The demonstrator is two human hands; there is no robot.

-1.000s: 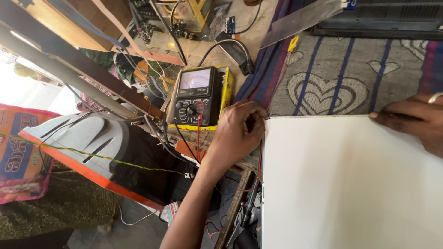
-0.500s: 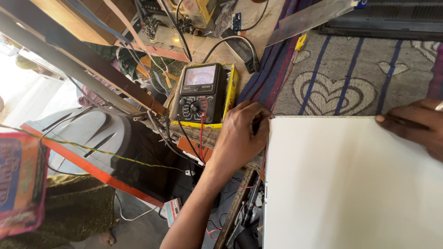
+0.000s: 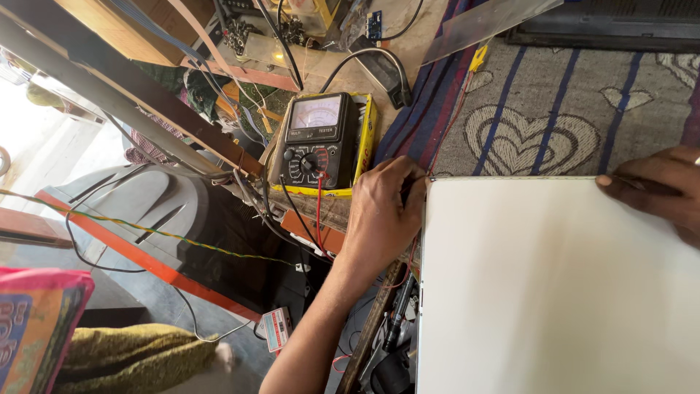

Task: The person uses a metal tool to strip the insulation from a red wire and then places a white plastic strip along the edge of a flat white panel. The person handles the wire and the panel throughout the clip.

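a cluttered surface (image 3: 510, 95) is covered by a grey cloth with heart patterns and blue and purple stripes (image 3: 539, 131). a large white panel (image 3: 554, 292) lies flat on the cloth, filling the lower right. at the cloth's left edge an analog meter in a yellow case (image 3: 321, 142) lies face up, red and black leads trailing from it. a clear plastic strip (image 3: 488, 25) lies near the top.

Bright daylight floods in from the upper left, overexposing that corner. The white panel (image 3: 554, 284) glares softly; focus stays sharp, edges slightly stretched.
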